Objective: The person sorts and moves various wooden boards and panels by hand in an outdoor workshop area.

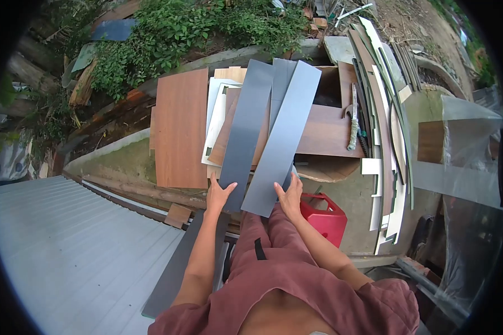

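Observation:
Two long grey boards lie side by side in front of me, their near ends by my thighs. My left hand (220, 192) holds the left edge of the darker grey board (247, 117), thumb on top and fingers partly hidden. At the right edge of the lighter grey board (284, 131), my right hand (289, 195) grips with the thumb over its face and the fingers along the side. Another grey panel (281, 84) shows between and beneath them. Under these are brown wood-look panels (183, 128) and white panels (215, 125).
A red plastic stool (328, 226) stands near my right leg. Long thin strips (381, 139) are piled at the right, with a wrapped-handle knife (352, 120) beside them. Corrugated metal sheeting (78, 240) lies at the left, near another grey board (176, 273). Shrubs (162, 39) grow behind.

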The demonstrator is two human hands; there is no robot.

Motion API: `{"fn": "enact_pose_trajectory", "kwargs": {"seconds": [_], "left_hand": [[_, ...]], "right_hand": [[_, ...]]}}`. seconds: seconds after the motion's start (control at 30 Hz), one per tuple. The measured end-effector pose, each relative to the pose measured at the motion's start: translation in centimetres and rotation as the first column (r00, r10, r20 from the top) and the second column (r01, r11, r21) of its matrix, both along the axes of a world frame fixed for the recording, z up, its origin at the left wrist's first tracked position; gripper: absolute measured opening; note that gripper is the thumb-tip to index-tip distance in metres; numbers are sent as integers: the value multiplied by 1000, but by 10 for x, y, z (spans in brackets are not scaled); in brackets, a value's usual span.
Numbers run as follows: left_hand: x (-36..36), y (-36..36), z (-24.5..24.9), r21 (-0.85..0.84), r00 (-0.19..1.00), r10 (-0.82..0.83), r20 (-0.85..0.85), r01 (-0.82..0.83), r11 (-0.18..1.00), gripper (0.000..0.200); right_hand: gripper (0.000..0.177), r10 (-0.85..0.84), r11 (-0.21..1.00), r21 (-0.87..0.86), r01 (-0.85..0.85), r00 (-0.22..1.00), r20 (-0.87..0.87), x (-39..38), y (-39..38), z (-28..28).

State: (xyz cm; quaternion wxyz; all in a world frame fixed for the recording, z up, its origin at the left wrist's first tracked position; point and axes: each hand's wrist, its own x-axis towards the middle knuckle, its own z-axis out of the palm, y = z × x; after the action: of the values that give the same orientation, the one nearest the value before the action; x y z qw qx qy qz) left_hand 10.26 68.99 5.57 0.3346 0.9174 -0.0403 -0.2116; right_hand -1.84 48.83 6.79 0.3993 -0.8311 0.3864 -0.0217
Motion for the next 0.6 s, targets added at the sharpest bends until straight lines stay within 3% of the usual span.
{"fn": "enact_pose_trajectory", "kwargs": {"seconds": [0.07,0.13,0.17,0.23,0.33,0.4,0.47,0.5,0.53,0.57,0.6], "left_hand": [[6,0,3,-127,982,37,-185,-61,990,71],[-3,-14,34,-235,987,-14,-163,-25,972,60],[-12,-20,36,-245,986,-65,-156,25,969,60],[-27,-29,41,-265,997,29,-70,-47,963,55],[-60,-54,49,-248,1000,12,-15,-15,969,53],[-80,-74,57,-274,1000,-29,-11,25,961,52],[-92,-96,68,-263,994,-69,-90,43,964,55],[-96,-104,67,-283,984,-121,-130,80,956,56],[-100,-112,64,-305,971,-172,-168,115,945,57],[-104,-118,51,-268,969,-245,-42,225,937,60],[-104,-127,61,-264,964,-263,-31,246,932,60]], "right_hand": [[72,-15,999,-44,17,998,55,0,0,21],[72,82,949,291,-119,987,135,-4,-3,38],[72,34,957,281,-72,990,140,-7,-3,46],[68,100,771,633,-73,995,-8,-9,-1,57],[69,107,682,723,-110,993,51,-15,8,42],[67,-1,723,691,-7,1000,11,-23,12,22],[63,-220,752,602,268,963,-154,-35,-5,30],[58,-283,836,436,333,943,-177,-42,-12,26],[57,-258,849,412,329,941,-219,-50,-29,37],[57,-284,854,379,355,931,-230,-61,-37,38],[58,-310,858,347,380,920,-240,-72,-45,38]]}}
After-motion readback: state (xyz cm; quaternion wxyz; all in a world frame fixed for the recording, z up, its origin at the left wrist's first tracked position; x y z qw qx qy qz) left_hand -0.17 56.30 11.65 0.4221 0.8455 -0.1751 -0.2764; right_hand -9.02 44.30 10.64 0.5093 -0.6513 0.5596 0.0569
